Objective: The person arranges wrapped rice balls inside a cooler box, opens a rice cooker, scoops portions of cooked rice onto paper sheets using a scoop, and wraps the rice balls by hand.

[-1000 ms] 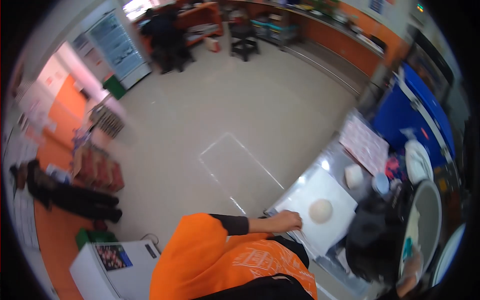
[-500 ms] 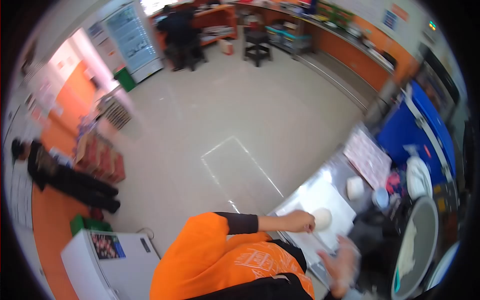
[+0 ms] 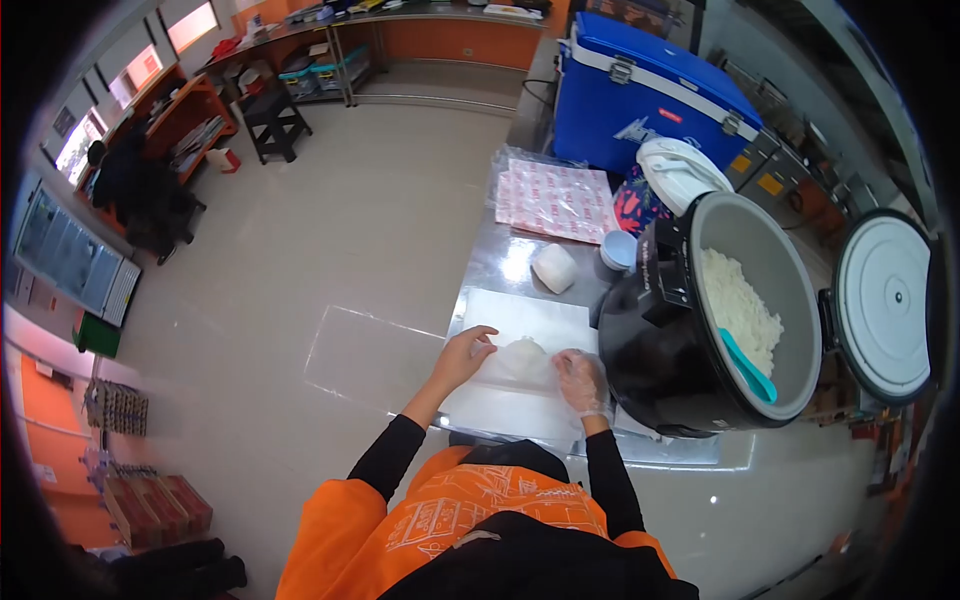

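A sheet of white paper [image 3: 530, 310] lies on the metal table, with a pale mound [image 3: 524, 357], apparently rice, in its middle. My bare left hand [image 3: 465, 360] is at the mound's left, its fingers curled and pinched at what looks like the paper. On the right side, my right hand [image 3: 582, 384] wears a clear plastic glove. Its fingers are drawn together close to the mound, also apparently on the paper. Beyond the sheet sits a white wrapped bundle [image 3: 555, 268].
A large rice cooker [image 3: 650, 350] stands open at my right, holding rice [image 3: 738, 305] and a teal paddle [image 3: 748, 368]. Behind are a light-blue tub [image 3: 618, 250], printed wrapping sheets [image 3: 555, 197] and a blue cooler [image 3: 650, 100]. A person [image 3: 140, 195] sits at the far left.
My view has swung right toward the table. The gloved right hand has moved in from the near side to the mound's right; my left hand is now at the mound's left.
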### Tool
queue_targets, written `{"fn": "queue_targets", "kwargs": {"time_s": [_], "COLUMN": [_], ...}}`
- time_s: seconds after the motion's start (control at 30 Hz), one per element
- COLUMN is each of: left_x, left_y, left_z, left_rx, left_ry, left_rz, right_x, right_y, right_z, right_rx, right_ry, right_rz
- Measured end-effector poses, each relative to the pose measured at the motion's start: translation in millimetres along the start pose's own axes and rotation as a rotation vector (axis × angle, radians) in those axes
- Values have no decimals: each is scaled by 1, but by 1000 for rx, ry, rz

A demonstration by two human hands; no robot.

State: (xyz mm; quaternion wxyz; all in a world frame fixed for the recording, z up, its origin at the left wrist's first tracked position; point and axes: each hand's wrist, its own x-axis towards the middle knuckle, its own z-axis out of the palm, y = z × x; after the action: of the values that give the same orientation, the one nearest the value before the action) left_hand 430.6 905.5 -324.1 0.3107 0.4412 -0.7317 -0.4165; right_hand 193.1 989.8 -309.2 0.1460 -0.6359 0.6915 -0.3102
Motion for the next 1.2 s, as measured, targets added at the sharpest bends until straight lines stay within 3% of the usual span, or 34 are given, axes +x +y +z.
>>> {"fn": "queue_targets", "kwargs": {"time_s": [0.1, 0.23, 0.33, 0.67, 0.77, 0.87, 0.9, 1.0, 1.1, 1.2], "left_x": [-4, -9, -5, 9, 29, 66, 76, 98, 111, 114], "left_y": [-4, -6, -8, 4, 6, 0, 3, -5, 3, 8], "left_z": [13, 29, 32, 8, 5, 14, 15, 24, 24, 25], "left_rx": [82, 352, 606, 726, 386, 365, 470, 652, 687, 839], "left_ry": [29, 112, 133, -109, -215, -135, -223, -265, -401, -304], "left_rz": [-16, 87, 212, 391, 161, 252, 202, 316, 253, 393], "right_x": [-2, -6, -10, -6, -9, -14, -15, -21, -29, -33], "right_y": [12, 25, 16, 8, -18, -55, -58, -60, -52, -52], "right_z": [28, 65, 71, 46, 27, 5, 8, 15, 27, 25], "right_rx": [153, 38, -221, -116, -7, -30, 19, 53, 73, 28], "right_ry": [31, 284, 351, 181, 340, 239, 225, 120, 84, 52], "right_rz": [86, 3, 38, 77, 9, -29, -96, -194, -187, -185]}}
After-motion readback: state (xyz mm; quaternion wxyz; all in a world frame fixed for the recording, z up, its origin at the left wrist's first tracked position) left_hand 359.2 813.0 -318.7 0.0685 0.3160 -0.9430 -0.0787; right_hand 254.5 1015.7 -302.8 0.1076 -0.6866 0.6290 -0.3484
